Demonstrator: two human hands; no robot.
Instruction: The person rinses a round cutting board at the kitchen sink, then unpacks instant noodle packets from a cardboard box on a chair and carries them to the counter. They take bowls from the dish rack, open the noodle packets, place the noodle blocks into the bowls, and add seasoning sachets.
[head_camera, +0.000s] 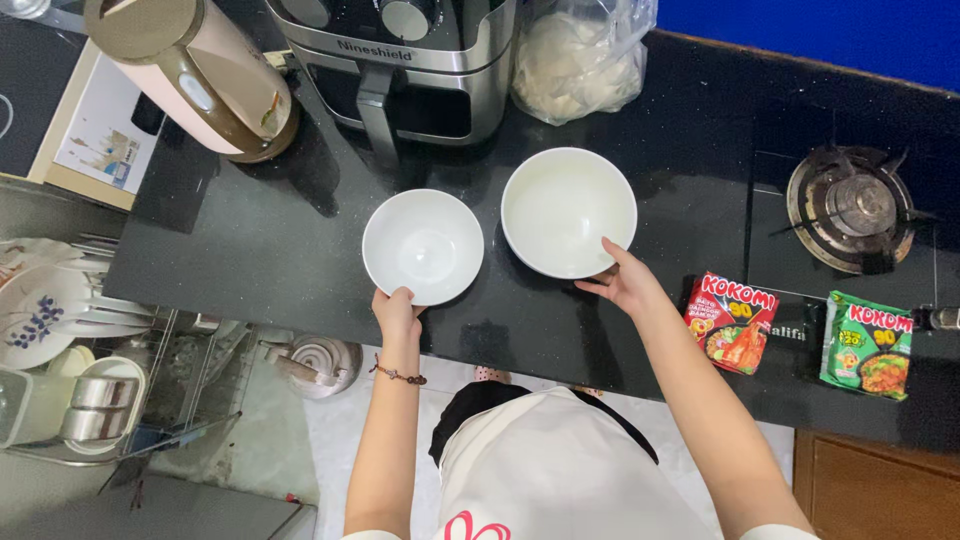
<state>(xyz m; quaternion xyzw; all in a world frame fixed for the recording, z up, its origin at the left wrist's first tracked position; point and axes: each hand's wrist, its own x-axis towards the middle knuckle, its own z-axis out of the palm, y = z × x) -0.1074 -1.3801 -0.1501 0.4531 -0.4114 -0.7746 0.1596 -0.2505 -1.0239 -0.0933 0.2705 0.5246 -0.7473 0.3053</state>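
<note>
Left hand (396, 312) grip pinching smaller white bowl (422, 246) rim, right hand (627, 282) grip spread, fingertips touching larger white bowl (568, 212)

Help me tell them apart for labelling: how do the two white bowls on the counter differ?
The left bowl looks smaller than the right bowl. The left bowl sits nearer the counter's front edge, the right bowl farther back, close to the plastic bag. The left hand touches the left bowl's near rim; the right hand touches the right bowl's near rim. Both are round, white, upright and look empty, on the black counter.
</note>
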